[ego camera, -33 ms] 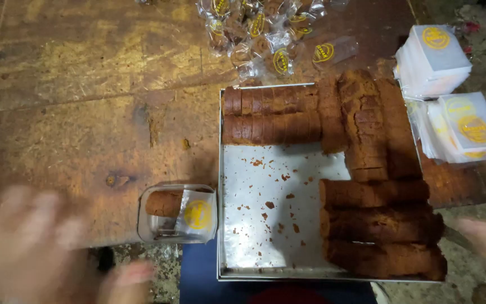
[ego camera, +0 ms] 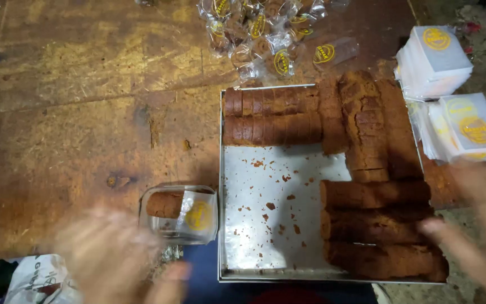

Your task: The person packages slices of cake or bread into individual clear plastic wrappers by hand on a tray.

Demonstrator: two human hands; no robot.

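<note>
The clear pack [ego camera: 178, 214] with one brown cake slice and a yellow round label lies on the table [ego camera: 74, 112], just left of the tray [ego camera: 265, 186] and close to the near edge. My left hand [ego camera: 113, 259] is just below and left of it, not touching it that I can see. It is blurred, but the fingers look spread with nothing in them. My right hand [ego camera: 473, 225] is at the tray's right side, one fingertip at the end of the near cake logs [ego camera: 372, 225]. It is too smeared to tell if it grips anything.

Against the frame just before, the pack, tray and cakes lie where they were. Only my hands are in motion.

More sliced logs fill the tray's far and right parts. Its middle and near left are bare metal with crumbs. Stacks of white sleeves [ego camera: 451, 95] sit just past the tray's right rim, crowding that side. A heap of wrapped packs [ego camera: 265, 34] lies beyond the far rim. The table's left half is open room. A white bag [ego camera: 35, 281] sits at the near left corner.
</note>
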